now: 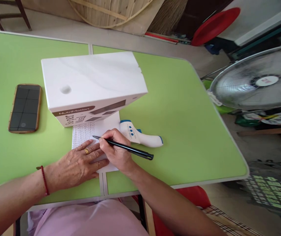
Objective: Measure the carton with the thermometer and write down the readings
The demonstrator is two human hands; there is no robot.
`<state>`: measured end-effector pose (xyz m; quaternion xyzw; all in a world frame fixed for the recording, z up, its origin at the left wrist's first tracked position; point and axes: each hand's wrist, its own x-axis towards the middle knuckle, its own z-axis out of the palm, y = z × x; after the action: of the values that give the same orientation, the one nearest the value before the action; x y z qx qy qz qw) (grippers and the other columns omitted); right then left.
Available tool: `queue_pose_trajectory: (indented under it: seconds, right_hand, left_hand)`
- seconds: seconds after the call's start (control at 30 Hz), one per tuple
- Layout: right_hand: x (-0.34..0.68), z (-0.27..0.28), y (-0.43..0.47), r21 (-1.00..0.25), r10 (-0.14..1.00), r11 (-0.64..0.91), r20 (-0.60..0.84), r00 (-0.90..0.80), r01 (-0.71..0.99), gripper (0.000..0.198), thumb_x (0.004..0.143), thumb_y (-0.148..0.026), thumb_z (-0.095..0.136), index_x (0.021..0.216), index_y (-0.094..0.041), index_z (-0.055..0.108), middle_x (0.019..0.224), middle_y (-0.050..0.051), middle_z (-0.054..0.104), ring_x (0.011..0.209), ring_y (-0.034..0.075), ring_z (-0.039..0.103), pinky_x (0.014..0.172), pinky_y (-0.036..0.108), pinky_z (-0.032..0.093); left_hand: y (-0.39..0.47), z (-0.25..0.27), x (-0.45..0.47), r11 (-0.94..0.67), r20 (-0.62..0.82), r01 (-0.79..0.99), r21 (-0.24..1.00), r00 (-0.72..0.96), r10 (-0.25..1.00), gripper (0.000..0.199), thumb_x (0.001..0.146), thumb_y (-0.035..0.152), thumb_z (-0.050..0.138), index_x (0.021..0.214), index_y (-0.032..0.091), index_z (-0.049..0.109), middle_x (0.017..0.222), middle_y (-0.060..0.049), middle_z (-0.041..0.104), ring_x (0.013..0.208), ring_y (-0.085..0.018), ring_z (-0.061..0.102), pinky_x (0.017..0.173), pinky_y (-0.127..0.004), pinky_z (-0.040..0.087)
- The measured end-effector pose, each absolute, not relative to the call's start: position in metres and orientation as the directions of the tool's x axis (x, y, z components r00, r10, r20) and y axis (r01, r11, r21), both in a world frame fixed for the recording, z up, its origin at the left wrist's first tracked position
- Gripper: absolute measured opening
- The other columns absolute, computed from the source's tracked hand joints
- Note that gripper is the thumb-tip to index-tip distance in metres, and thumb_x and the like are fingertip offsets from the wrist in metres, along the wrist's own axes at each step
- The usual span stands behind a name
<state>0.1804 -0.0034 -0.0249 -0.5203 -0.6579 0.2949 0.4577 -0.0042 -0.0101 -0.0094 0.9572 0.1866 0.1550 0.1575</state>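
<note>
Pink clothing (pixel 91 219) lies nearest, at 6 o'clock. Above the table (pixel 192 114), the right hand (pixel 119 155) grips 1 black pen (pixel 133 150), tip toward 10 o'clock, long axis running back to 4, over written paper (pixel 109 123). The left hand (pixel 77 164) lies open, fingers on the paper; 1 white box (pixel 93 78) stands at its 12 o'clock.

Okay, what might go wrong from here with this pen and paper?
The right grip holds the pen with its tip close to the left grip, so a slip might mark it. The handheld thermometer lies beside the right grip; a sideways move could nudge it. The white box hides part of the paper, so something there may go unnoticed.
</note>
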Motion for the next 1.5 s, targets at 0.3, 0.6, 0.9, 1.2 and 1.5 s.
queue_pose_trajectory:
  seconds: [0.3,0.6,0.9,1.2,1.5]
  right_hand:
    - [0.1802,-0.0238,-0.0031,-0.864,0.951,0.301,0.301,-0.065,0.403,0.012,0.085,-0.022,0.06,0.077,-0.025,0.051,0.059,-0.006,0.056,0.052,0.012,0.053,0.051,0.025,0.047]
    - [0.1804,-0.0233,-0.0016,-0.869,0.957,0.279,0.286,-0.044,0.408,0.012,0.083,-0.024,0.06,0.076,-0.025,0.051,0.06,-0.005,0.056,0.053,0.013,0.053,0.051,0.026,0.047]
    - [0.1792,-0.0218,-0.0014,-0.863,0.951,0.296,0.307,-0.041,0.408,0.013,0.084,-0.021,0.058,0.076,-0.025,0.049,0.058,-0.007,0.053,0.051,0.012,0.052,0.051,0.025,0.046]
    - [0.1804,-0.0188,0.0002,-0.84,0.94,0.33,0.335,-0.066,0.431,0.015,0.084,-0.019,0.057,0.074,-0.025,0.048,0.059,-0.006,0.055,0.051,0.012,0.053,0.052,0.025,0.045]
    - [0.1814,-0.0214,0.0005,-0.828,0.93,0.343,0.367,-0.034,0.443,0.013,0.085,-0.019,0.056,0.075,-0.024,0.049,0.061,-0.006,0.055,0.052,0.011,0.054,0.051,0.023,0.047]
  left_hand:
    - [-0.0101,-0.0124,-0.0045,-0.884,0.252,0.304,0.354,0.88,0.403,0.046,0.094,0.032,0.068,0.135,0.014,0.057,0.146,-0.015,0.056,0.142,-0.033,0.046,0.12,-0.053,0.037]
    - [-0.0098,-0.0109,-0.0053,-0.884,0.234,0.31,0.349,0.885,0.403,0.044,0.095,0.032,0.066,0.135,0.015,0.058,0.147,-0.015,0.056,0.142,-0.033,0.046,0.121,-0.052,0.036]
    - [-0.009,-0.011,-0.0054,-0.887,0.211,0.315,0.336,0.893,0.397,0.046,0.096,0.033,0.066,0.137,0.015,0.057,0.149,-0.015,0.053,0.142,-0.034,0.046,0.12,-0.052,0.037]
    - [-0.0076,-0.0109,-0.0067,-0.885,0.201,0.304,0.351,0.899,0.389,0.047,0.094,0.031,0.068,0.137,0.015,0.057,0.15,-0.017,0.052,0.143,-0.035,0.046,0.119,-0.054,0.038]
    - [-0.0065,-0.011,-0.0081,-0.889,0.189,0.316,0.33,0.901,0.39,0.04,0.098,0.032,0.061,0.135,0.016,0.059,0.149,-0.016,0.053,0.144,-0.034,0.045,0.119,-0.054,0.037]
